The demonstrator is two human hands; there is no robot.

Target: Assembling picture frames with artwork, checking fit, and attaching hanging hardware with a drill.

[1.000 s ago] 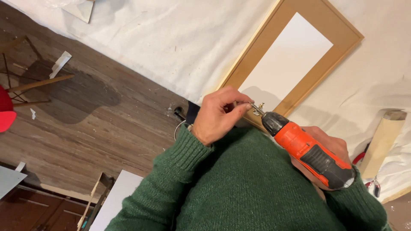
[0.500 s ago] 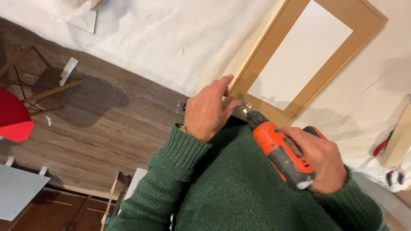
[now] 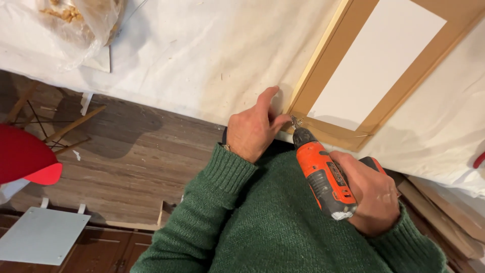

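A person in a green knitted sweater [image 3: 283, 222] works at the near corner of a wooden picture frame [image 3: 331, 132], which lies flat on a worktop covered with a white cloth [image 3: 202, 55]. The right hand [image 3: 371, 194] is wrapped around the grip of an orange and black cordless screwdriver [image 3: 323, 174], whose bit is set against the frame's corner at the worktop's edge. The left hand [image 3: 255, 129] sits just beside the bit, thumb and fingertips pinched together at the tip; whether they hold a screw is too small to tell, and the forefinger points up along the frame's outer rail. A white backing panel [image 3: 376, 63] fills the frame's opening. At the far left of the worktop lies a clear plastic bag [image 3: 81, 25] with pale brown bits inside. Below the worktop's edge runs a wood-plank floor [image 3: 126, 162], with a red chair [image 3: 25, 159] on slim wooden legs at left and a pale grey panel [image 3: 43, 235] in the lower left corner.
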